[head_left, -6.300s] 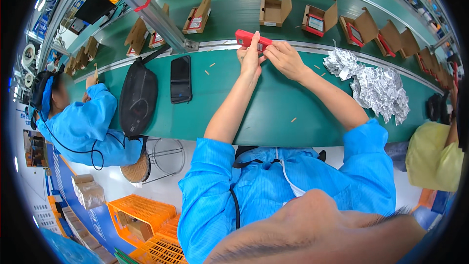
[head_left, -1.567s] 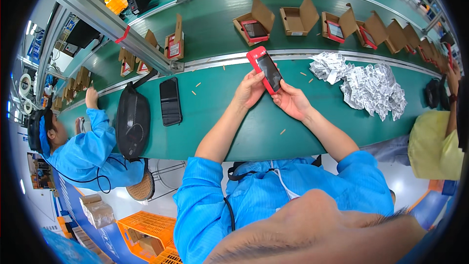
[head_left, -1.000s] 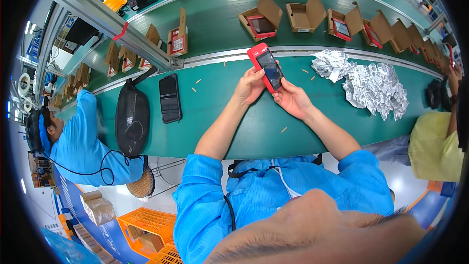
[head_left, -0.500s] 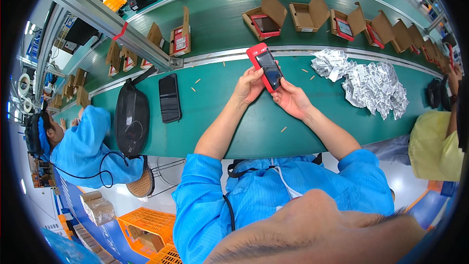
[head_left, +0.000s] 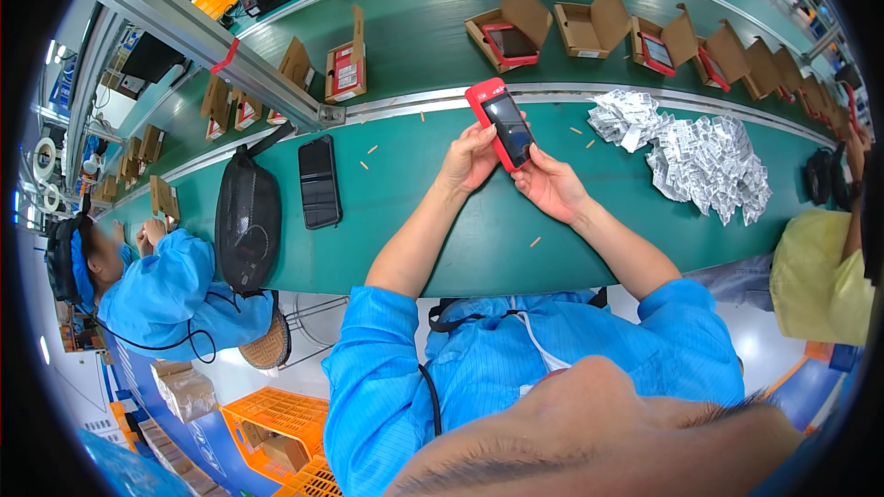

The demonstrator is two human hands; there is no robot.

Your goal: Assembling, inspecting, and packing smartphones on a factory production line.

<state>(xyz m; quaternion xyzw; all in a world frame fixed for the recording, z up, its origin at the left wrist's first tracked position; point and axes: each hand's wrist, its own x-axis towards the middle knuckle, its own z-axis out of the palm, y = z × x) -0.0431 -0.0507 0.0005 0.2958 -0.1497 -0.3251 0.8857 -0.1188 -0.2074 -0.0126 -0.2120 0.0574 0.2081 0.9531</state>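
Observation:
Over the middle of the green table I hold a red handheld device [head_left: 505, 127] with a dark, glossy screen, tilted and facing up. My left hand [head_left: 471, 158] grips its left edge, thumb against the frame. My right hand [head_left: 551, 186] is closed on the lower right end, with its thumb near the screen. Fingers behind the device are partly hidden. A few tiny tan sticks [head_left: 373, 149] lie on the table to its left. On the right is a heap of small white printed packets [head_left: 704, 161].
A black mesh bag [head_left: 249, 221] and a black phone [head_left: 319, 182] lie to the left. Beyond a metal rail, a belt carries open cardboard boxes [head_left: 589, 29], some with red devices inside. A metal post [head_left: 216, 46] stands far left. Co-workers sit at both sides, one in blue [head_left: 170, 285].
The boxes on the belt have shifted slightly to the right. The co-worker on the left has raised the head and moved their hands. My hands and the red device stay nearly still.

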